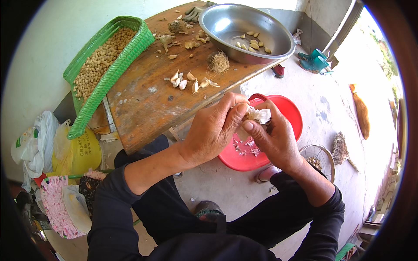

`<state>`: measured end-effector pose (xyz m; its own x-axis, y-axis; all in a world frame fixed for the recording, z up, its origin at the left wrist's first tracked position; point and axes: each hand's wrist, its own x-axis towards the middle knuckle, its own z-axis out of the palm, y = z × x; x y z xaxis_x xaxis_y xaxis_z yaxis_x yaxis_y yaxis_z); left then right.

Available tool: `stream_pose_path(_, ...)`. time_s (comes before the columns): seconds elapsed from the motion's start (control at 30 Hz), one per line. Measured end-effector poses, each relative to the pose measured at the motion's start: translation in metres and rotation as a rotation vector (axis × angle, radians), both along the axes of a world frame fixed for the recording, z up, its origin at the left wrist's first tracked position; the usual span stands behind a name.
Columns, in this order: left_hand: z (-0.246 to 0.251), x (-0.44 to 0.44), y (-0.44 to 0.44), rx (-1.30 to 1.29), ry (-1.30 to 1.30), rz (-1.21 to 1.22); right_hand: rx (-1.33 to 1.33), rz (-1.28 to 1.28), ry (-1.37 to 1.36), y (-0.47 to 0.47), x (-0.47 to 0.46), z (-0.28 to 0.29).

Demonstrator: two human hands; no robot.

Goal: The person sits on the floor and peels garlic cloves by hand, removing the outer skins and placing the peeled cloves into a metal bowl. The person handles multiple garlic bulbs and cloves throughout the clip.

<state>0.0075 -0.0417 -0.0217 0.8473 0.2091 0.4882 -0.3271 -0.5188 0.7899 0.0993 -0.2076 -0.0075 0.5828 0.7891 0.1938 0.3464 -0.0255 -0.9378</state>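
My left hand (212,124) and my right hand (276,133) meet over a red plastic basin (243,161), both gripping one garlic bulb (259,115). White papery skin stands out from the bulb between my thumbs; the rest of it is covered by my fingers. Scraps of garlic skin (254,151) lie in the basin below. On the wooden table (147,114), unpeeled garlic cloves (183,84) sit in a loose group beside a tuft of dried garlic roots (219,62). A steel bowl (225,42) at the table's far right holds several peeled cloves (254,45).
A green woven basket (114,73) of peanuts (98,60) rests at the table's left. Garlic scraps and a glove (196,13) lie farther back. Plastic bags (42,140) stand at left. On the floor at right are teal boots (315,61), an orange-furred animal (361,112) and a wheel-like ring (331,163).
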Motion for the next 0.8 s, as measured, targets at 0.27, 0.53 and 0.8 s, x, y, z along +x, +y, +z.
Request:
stream_pose_path(0.27, 0.012, -0.013, -0.008, -0.3, 0.025, -0.163, -0.052, 0.199, 0.018, -0.002, -0.003, 0.022)
stream_pose_path(0.53, 0.014, -0.018, -0.018, -0.522, 0.068, -0.218, 0.057, 0.201, 0.071, 0.001, -0.012, 0.015)
stream_pose_path(0.8, 0.021, -0.019, -0.018, -0.915, 0.239, -0.234, -0.07, 0.128, -0.24, -0.004, -0.009, 0.014)
